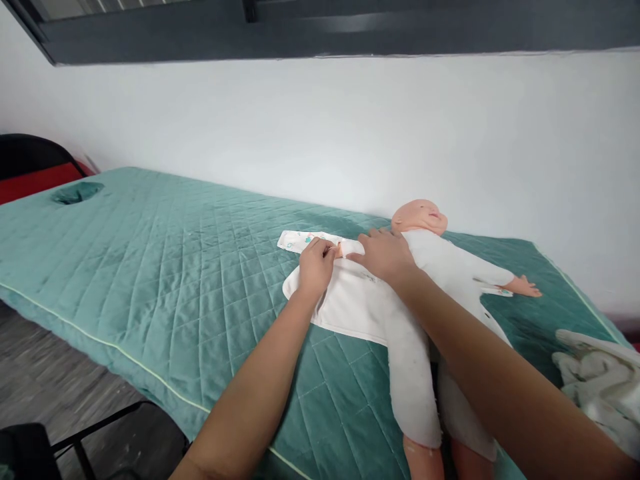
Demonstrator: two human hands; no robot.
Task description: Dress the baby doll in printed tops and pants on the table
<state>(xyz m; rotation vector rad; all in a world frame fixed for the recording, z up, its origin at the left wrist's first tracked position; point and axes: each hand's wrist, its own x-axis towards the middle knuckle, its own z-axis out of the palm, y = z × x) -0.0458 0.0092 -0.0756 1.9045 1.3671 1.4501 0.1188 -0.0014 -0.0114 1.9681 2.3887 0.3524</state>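
Observation:
A baby doll (440, 260) in a white long-sleeved suit lies on its back, its head toward the wall. A white baby shirt (350, 307) is spread partly under it, with a printed sleeve (295, 240) stretched out to the left. My left hand (316, 268) is closed in a pinch at the doll's hand (339, 250), mostly hidden by my fingers. My right hand (385, 255) is wrapped over the doll's white-sleeved arm (353, 247), thumb on the near side. The doll's other arm (500, 277) reaches out to the right.
The doll lies on a padded bed with a green quilted cover (200, 267) against a white wall (250, 127). Crumpled white cloth (600, 380) lies at the right edge. A face hole (77, 193) is at the bed's far left, with a black and red chair (35, 167) beyond.

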